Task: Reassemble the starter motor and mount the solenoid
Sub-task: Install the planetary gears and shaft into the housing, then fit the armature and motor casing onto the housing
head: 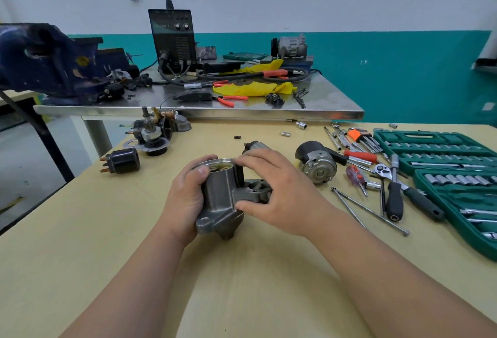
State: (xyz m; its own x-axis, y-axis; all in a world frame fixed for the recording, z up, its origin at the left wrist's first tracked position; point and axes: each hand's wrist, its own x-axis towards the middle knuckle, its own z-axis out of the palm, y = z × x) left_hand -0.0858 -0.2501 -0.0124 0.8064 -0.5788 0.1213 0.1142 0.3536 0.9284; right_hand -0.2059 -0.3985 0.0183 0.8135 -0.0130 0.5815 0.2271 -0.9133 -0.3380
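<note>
2 hands clamp housing, upright on table: left hand curled round barrel, right hand pinching rim and flange. Bore faces up. Motor can near right hand; likely solenoid well left.

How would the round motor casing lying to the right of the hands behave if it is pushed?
The motor casing lies on its side, so it may roll. It looks like metal, so it is probably stiff and heavy for its size.

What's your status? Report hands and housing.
Left hand grips starter housing, open end up. Right hand pinches its rim and flange. Motor can lies apart, right. Nothing blocking.
</note>
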